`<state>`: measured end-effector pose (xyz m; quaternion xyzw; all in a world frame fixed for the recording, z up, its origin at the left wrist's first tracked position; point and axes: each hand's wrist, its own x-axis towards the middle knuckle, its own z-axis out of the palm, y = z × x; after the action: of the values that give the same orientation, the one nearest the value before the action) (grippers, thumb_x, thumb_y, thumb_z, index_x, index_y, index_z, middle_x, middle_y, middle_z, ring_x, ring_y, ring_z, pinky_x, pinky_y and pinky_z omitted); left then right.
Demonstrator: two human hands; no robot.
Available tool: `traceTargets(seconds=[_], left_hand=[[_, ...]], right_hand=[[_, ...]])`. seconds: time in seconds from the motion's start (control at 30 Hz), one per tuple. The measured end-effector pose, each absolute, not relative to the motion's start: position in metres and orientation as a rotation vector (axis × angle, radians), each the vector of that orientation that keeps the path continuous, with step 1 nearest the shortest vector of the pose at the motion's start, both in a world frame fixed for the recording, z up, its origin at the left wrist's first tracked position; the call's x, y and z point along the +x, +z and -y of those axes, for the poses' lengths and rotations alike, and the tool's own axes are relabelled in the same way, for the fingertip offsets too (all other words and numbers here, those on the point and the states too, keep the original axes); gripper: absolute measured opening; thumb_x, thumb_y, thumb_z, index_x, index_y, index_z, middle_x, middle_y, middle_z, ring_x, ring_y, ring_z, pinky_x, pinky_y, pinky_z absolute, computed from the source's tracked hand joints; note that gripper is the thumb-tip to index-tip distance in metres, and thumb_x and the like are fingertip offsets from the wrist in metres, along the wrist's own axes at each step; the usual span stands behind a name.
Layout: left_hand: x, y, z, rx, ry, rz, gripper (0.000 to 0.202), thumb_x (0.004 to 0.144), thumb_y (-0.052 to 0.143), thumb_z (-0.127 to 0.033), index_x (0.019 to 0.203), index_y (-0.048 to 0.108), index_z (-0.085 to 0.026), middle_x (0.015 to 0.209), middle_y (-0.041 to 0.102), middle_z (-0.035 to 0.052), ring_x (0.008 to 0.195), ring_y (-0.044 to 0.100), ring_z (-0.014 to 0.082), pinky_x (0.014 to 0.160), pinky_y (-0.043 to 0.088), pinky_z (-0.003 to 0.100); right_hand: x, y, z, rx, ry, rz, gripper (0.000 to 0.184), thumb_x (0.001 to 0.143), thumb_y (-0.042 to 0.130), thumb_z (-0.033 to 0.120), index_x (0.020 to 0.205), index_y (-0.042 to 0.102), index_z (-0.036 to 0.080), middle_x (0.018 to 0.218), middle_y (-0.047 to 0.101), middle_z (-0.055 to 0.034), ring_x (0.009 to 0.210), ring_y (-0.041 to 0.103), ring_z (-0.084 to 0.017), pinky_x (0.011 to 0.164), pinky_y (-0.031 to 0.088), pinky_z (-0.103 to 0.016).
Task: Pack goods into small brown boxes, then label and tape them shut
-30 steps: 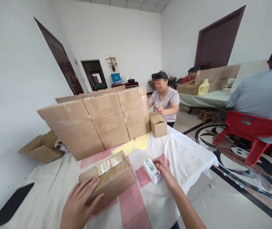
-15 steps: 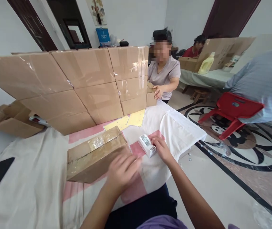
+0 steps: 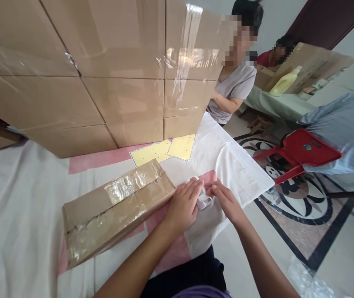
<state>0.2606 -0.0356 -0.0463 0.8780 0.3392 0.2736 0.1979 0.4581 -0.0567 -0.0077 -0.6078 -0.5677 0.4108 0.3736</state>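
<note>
My left hand lies over a small white device on the cloth-covered table, fingers together on top of it. My right hand holds the device's right end, fingers curled round it. Most of the device is hidden under both hands. Just left of my left hand lies a taped cardboard box, flat and askew, with nothing touching it.
A wall of stacked taped cartons fills the far side of the table. Yellow sheets lie at its foot. A person in a grey shirt sits beyond the table's far corner. A red plastic chair with another person stands on the right.
My left hand left the taped box and came right onto the white device, joining my right hand. The view has dropped and moved closer to the table.
</note>
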Motion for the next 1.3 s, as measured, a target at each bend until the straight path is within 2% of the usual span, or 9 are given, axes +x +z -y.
traceTargets(seconds=[0.23,0.37,0.47,0.7,0.9,1.1,1.3], left_hand=[[0.262,-0.051,0.036,2.397,0.789,-0.98,0.078,0.083,0.042,0.001,0.157,0.025,-0.017,0.162,0.04,0.0055,0.154,0.027,0.0201,0.127,0.03,0.047],[0.261,-0.05,0.037,2.412,0.78,-1.002,0.076,0.084,0.042,0.002,0.156,0.028,-0.018,0.16,0.044,0.0032,0.153,0.03,0.0192,0.127,0.03,0.046],[0.261,-0.051,0.037,2.433,0.784,-1.012,0.077,0.085,0.042,0.001,0.158,0.025,-0.018,0.161,0.042,0.0032,0.153,0.031,0.02,0.126,0.032,0.047],[0.263,-0.052,0.039,2.481,0.792,-1.045,0.075,0.085,0.046,-0.002,0.157,0.029,-0.019,0.16,0.045,0.0022,0.15,0.036,0.0245,0.121,0.036,0.05],[0.262,-0.051,0.039,2.437,0.784,-1.044,0.076,0.087,0.044,-0.001,0.158,0.026,-0.02,0.163,0.04,-0.0009,0.153,0.028,0.0213,0.122,0.032,0.046],[0.263,-0.05,0.039,2.407,0.833,-1.04,0.074,0.088,0.044,0.0,0.157,0.029,-0.022,0.16,0.043,-0.0028,0.153,0.027,0.0176,0.124,0.028,0.04],[0.264,-0.05,0.039,2.377,0.782,-1.042,0.08,0.084,0.046,0.0,0.158,0.028,-0.023,0.161,0.042,-0.0018,0.154,0.027,0.0207,0.122,0.03,0.044]], right_hand=[[0.453,0.005,0.052,-1.634,1.254,1.369,0.042,0.099,0.05,0.051,0.074,0.07,0.023,0.098,0.064,-0.0038,0.1,0.057,-0.024,0.097,0.039,-0.036],[0.454,0.011,0.045,-1.664,1.386,1.29,0.046,0.099,0.048,0.051,0.071,0.069,0.022,0.09,0.064,-0.0034,0.094,0.057,-0.024,0.096,0.04,-0.036],[0.457,0.014,0.04,-1.688,1.449,1.274,0.048,0.1,0.046,0.053,0.071,0.071,0.023,0.088,0.066,-0.0034,0.092,0.058,-0.024,0.098,0.04,-0.038],[0.463,0.016,0.034,-1.664,1.595,1.241,0.045,0.099,0.047,0.053,0.079,0.076,0.024,0.105,0.069,-0.0041,0.105,0.058,-0.026,0.105,0.038,-0.042],[0.461,0.024,0.029,-1.765,1.687,1.295,0.053,0.099,0.042,0.058,0.08,0.078,0.024,0.118,0.069,-0.0049,0.111,0.057,-0.027,0.106,0.036,-0.045],[0.456,0.018,0.025,-1.811,1.755,1.146,0.055,0.096,0.046,0.063,0.077,0.075,0.021,0.098,0.074,-0.0054,0.098,0.063,-0.026,0.1,0.04,-0.045],[0.454,0.019,0.023,-1.786,1.854,1.082,0.055,0.098,0.041,0.061,0.087,0.076,0.021,0.1,0.076,-0.0057,0.099,0.063,-0.026,0.1,0.038,-0.045]])
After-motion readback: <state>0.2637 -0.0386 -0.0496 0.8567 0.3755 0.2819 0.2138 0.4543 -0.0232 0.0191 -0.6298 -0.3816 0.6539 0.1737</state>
